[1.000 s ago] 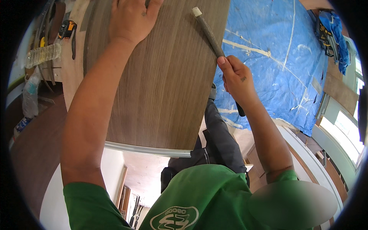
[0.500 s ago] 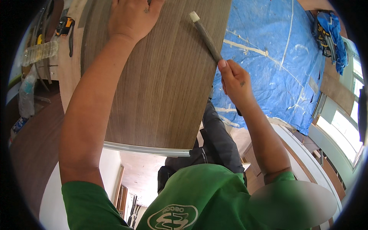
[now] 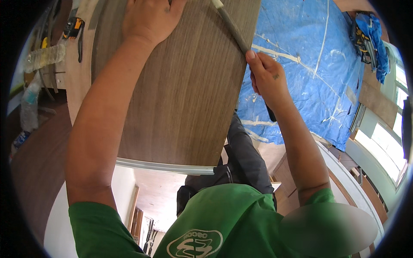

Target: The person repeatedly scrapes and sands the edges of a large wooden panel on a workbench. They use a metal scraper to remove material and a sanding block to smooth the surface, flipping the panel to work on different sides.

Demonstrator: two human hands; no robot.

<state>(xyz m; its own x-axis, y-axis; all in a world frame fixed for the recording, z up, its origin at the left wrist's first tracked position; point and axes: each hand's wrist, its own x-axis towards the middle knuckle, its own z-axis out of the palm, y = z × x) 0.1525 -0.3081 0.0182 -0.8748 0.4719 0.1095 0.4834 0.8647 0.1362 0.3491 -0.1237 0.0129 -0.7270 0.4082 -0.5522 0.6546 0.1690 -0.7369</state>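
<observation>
A wood-grain panel, brown-grey with a pale strip along its near edge, lies in front of me. My left hand rests flat on its far part, the thumb spread; the fingertips are cut off by the top of the picture. My right hand is closed around a long grey file, at the panel's right edge. The file slants up and leftward over the panel, its pale tip near the top. Its dark handle end pokes out below my fist. Whether the file touches the panel's edge I cannot tell.
A creased blue tarp with pale tape covers the surface at the right. Far right sits a blue bag beside tools. At the left, an orange and black tool and a clear plastic bottle lie on boards.
The file has slid up and away, its tip now close to the top of the picture. My right hand has moved slightly up with it; my left hand stays nearly in place.
</observation>
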